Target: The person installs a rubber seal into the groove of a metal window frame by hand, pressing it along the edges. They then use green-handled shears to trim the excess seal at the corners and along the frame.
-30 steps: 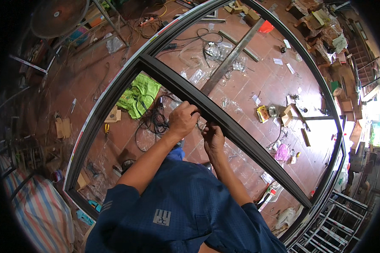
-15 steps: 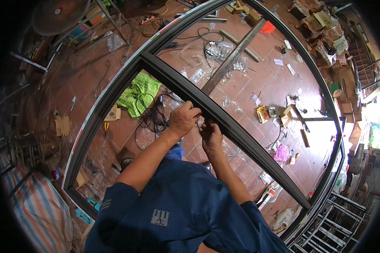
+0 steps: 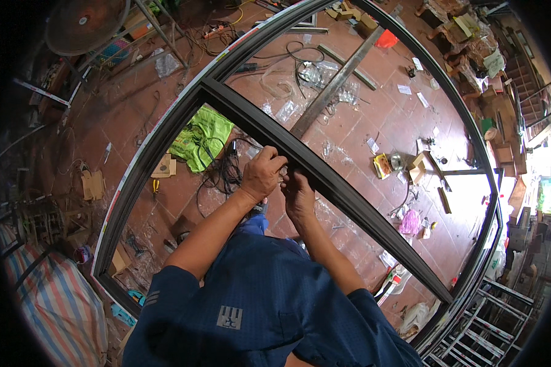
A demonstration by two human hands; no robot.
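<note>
the large dark metal frame (image 3: 165, 131) spans most of the picture, its outer rails bending from the lower left up past the top centre and down the right side. it lies level above the red tiled floor (image 3: 373, 116). judged long, rigid and heavy; likely awkward for one person to shift, and best gripped on the outer rails near the corners.

the dark cross bar (image 3: 349, 189) runs from the upper left of centre down to the lower right. it looks stiff, hard-edged and smooth, so possibly slippery; hold it flat across its top and side faces.

a green bag (image 3: 196, 134) and a coil of black cable (image 3: 226, 174) lie on the floor below the frame, left of centre. a small yellow box (image 3: 382, 166) sits right of centre.

the left hand (image 3: 262, 174) is curled narrow against the bar's near edge at centre. the right hand (image 3: 298, 192) is just beside it, fingers pinched on something small at the bar; what it is cannot be told.
</note>
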